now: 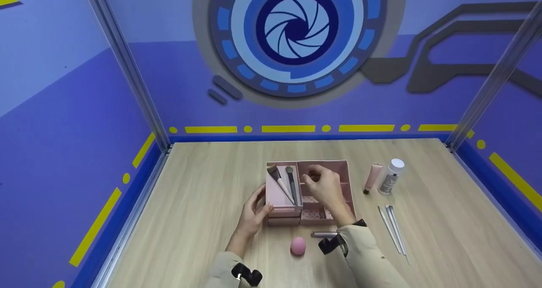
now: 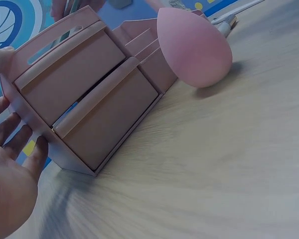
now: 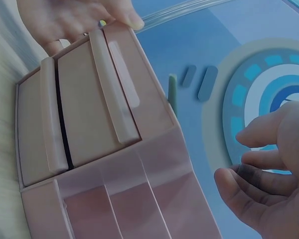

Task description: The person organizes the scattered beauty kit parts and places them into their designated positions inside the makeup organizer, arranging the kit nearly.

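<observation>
Left hand grips stiff-looking organizer by its left edge, a sound hold; half-curled right hand appears empty.

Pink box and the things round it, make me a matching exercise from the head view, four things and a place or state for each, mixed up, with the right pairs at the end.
Column one
1. sponge
2. bottle
3. left hand
4. box

Column two
A. topped with a white cap
B. at the box's left side
C. has two brushes lying on top
D. in front of the box

Right pairs: 1-D, 2-A, 3-B, 4-C
</observation>
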The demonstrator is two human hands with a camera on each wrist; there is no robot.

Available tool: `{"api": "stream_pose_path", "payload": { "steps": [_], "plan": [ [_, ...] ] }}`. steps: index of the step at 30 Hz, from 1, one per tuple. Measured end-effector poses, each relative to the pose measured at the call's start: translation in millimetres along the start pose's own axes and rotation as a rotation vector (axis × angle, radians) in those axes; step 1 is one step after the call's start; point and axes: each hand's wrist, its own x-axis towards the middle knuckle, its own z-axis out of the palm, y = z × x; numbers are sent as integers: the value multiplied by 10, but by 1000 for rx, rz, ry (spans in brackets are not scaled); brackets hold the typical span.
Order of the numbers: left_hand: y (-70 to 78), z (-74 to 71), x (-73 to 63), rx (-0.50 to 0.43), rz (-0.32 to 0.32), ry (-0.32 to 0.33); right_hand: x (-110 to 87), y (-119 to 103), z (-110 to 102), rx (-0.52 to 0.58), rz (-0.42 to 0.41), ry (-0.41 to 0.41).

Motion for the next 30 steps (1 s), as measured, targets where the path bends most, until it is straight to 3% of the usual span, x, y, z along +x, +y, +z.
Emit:
{"api": "stream_pose_path", "payload": {
  "steps": [18,30],
  "plan": [
    [-9,10,-3,-38,33,-6,-87,139,-176,9,33,9],
    [6,16,-5,-55,16,6,-173,318,-303,-32,70,2]
  ]
}}
